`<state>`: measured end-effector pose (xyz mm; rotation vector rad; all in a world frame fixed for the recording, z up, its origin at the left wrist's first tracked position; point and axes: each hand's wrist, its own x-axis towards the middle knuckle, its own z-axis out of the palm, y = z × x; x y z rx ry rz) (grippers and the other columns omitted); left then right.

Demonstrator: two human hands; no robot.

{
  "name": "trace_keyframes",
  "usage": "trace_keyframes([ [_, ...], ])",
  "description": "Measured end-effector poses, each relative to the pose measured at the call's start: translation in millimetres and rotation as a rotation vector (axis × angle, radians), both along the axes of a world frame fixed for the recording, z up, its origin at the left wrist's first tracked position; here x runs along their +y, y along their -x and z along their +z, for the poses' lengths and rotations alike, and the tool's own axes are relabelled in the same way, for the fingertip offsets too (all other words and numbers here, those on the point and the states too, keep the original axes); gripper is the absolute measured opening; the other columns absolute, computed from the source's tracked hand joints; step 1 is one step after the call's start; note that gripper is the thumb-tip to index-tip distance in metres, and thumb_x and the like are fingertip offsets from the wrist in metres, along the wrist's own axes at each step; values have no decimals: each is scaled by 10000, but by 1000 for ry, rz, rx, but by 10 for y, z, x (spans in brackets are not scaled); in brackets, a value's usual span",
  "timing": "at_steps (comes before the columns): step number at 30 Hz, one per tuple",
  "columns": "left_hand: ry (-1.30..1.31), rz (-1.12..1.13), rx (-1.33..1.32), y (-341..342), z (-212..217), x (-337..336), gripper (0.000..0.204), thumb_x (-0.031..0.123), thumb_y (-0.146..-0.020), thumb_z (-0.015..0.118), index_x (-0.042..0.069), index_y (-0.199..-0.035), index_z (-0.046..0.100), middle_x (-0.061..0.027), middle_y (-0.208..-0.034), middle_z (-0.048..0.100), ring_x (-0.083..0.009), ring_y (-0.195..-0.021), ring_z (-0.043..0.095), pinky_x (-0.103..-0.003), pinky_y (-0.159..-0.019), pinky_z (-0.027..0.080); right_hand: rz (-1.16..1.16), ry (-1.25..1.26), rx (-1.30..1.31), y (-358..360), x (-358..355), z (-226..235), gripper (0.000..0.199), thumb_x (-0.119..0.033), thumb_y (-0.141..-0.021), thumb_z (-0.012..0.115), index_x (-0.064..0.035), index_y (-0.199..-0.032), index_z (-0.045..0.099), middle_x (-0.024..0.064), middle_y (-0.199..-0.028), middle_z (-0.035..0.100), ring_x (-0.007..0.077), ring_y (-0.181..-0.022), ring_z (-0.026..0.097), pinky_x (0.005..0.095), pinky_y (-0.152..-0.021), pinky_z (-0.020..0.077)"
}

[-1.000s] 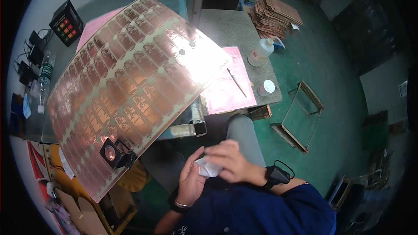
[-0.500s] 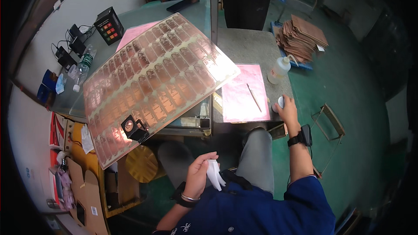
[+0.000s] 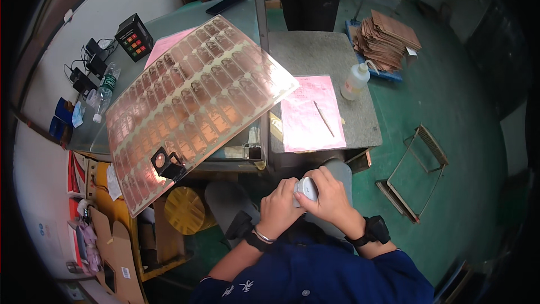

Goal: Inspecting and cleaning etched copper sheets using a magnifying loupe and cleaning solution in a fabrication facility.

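Small white-topped container [image 3: 306,189], one: lower centre of frame, between two hands. Left hand [image 3: 279,207]: grip curled round its left side. Right hand [image 3: 331,198]: grip pinching it from the right. Copper-patterned panel [image 3: 188,98]: left of centre, black magnifier [image 3: 169,164] on its lower edge. Pink sheet [image 3: 301,118], pen [image 3: 324,119] upon it: grey counter [image 3: 363,126], right of centre.

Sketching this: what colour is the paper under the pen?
Pink paper, clearest in the head view.

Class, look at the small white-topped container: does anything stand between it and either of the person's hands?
Nothing visible does: the left hand and the right hand both close around the white-topped container. Anything hidden beneath their palms cannot be seen.
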<state>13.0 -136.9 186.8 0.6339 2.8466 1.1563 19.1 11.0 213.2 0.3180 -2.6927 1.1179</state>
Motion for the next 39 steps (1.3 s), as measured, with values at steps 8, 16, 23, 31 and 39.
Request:
trace_keyframes([
  [8,-106,-99,-64,41,101,-102,441,255,-649,727,46,-974,513,-127,-895,604,-321,-766,617,-383,-638,505,38,39,-36,-40,-27,-60,383,-325,-725,666,-14,-902,528,154,-807,513,364,-682,556,438,-570,472],
  [16,-550,-463,-688,80,87,-207,507,186,-610,773,25,-1036,550,-99,-919,628,-166,-858,606,-305,-768,478,447,-33,110,-18,160,316,471,-363,-674,700,-31,-977,558,96,-785,496,264,-687,560,348,-557,480],
  [23,-556,-877,-1165,185,-100,-283,492,205,-710,733,13,-1123,545,-69,-1047,589,-167,-967,559,-289,-854,438,729,-48,-140,-102,349,591,463,-293,-751,690,-57,-1119,538,91,-1034,545,268,-907,557,344,-751,490],
  [31,-764,-751,-1207,137,-392,-290,453,225,-701,728,23,-1057,534,-50,-965,580,-127,-897,543,-277,-804,431,688,104,-131,-62,724,689,475,-111,-715,710,-83,-1151,525,88,-1162,515,279,-1076,499,363,-898,427],
  [39,-603,-57,-333,452,-752,141,494,205,-650,795,2,-1032,558,-109,-1023,464,-242,-996,490,-336,-884,402,140,1157,-128,-14,1014,-286,704,-153,-691,758,-50,-1265,364,130,-1295,398,287,-1218,417,395,-1015,348],
])
